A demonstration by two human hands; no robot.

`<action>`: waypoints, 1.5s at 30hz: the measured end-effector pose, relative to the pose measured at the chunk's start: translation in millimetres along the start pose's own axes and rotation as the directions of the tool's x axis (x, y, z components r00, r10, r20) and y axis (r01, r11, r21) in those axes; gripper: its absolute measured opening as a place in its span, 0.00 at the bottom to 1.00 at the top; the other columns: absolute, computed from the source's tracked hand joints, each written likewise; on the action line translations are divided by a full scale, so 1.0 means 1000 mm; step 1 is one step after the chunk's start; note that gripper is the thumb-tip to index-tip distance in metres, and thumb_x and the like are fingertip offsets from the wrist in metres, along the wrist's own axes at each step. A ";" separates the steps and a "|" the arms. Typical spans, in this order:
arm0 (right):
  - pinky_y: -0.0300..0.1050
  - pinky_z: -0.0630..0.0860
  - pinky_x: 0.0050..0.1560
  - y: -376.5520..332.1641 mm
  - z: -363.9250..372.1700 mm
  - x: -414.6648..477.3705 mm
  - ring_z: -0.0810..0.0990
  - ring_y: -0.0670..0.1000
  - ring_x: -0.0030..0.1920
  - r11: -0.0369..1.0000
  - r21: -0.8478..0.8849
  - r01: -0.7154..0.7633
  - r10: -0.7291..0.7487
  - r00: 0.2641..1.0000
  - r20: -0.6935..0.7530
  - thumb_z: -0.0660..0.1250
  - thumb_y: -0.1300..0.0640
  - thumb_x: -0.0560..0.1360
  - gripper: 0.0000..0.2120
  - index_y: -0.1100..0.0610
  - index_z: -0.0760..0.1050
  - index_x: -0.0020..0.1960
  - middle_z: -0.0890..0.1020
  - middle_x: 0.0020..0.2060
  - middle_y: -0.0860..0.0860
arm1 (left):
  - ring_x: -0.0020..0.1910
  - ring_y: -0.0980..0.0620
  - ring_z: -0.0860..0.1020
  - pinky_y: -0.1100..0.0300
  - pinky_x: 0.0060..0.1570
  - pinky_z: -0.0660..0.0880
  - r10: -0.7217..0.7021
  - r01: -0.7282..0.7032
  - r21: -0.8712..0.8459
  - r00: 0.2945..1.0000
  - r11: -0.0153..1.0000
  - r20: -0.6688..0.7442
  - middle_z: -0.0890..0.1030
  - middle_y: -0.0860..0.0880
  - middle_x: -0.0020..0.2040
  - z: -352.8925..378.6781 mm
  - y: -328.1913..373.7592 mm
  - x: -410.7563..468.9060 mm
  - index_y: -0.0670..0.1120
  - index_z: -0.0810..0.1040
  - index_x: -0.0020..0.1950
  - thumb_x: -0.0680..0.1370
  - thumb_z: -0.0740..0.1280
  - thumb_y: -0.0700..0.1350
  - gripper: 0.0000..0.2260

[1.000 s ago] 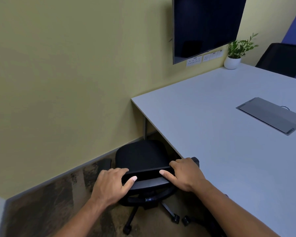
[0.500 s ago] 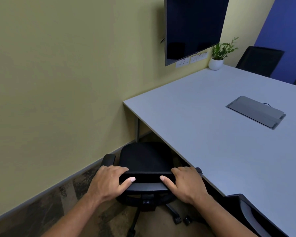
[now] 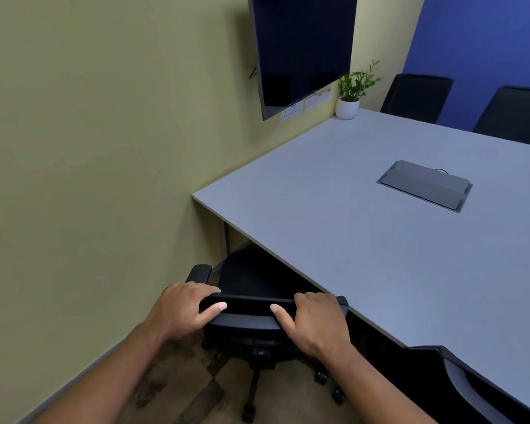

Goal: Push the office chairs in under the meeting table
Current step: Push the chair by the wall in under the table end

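Observation:
A black office chair [image 3: 251,280] stands at the near left corner of the grey meeting table [image 3: 364,240]. Its seat lies partly beneath the table edge. My left hand [image 3: 184,310] grips the left end of the chair's backrest top, fingers over the rim and thumb on the near side. My right hand [image 3: 315,322] grips the right end the same way. The chair's wheeled base [image 3: 257,390] shows below my hands. A second black chair [image 3: 459,390] sits at the bottom right, close against the table edge.
A yellow wall [image 3: 89,179] runs close along the chair's left side. A dark screen [image 3: 303,47] hangs on it above a potted plant [image 3: 349,99]. Two black chairs [image 3: 416,97] stand at the table's far side. A grey cable hatch [image 3: 426,185] is set in the tabletop.
The chair has rolled forward with both hands on its backrest, and more of its seat now lies under the table edge. The view has swung right, bringing the second chair in.

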State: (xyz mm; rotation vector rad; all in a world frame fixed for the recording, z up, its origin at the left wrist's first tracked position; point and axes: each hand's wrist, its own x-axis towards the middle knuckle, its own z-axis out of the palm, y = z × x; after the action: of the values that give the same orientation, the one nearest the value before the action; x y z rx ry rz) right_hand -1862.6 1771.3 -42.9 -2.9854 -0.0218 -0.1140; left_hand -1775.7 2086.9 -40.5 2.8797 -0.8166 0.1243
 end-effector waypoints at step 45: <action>0.52 0.73 0.51 -0.133 0.049 0.153 0.73 0.49 0.39 0.843 0.051 -0.535 0.537 0.833 -0.136 0.50 0.33 0.84 0.23 0.48 0.71 0.43 0.75 0.36 0.44 | 0.55 0.56 0.84 0.53 0.53 0.78 0.615 -0.606 -0.125 0.787 0.785 0.049 0.87 0.58 0.58 0.008 -0.216 0.257 0.53 0.84 0.65 0.84 0.54 0.70 0.29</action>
State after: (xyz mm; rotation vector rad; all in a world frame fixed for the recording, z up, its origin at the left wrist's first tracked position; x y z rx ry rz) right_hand -1708.7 1911.1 -58.7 -2.8318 0.8241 -0.2596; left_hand -1443.9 2135.0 -42.7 2.4194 -1.6981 0.0207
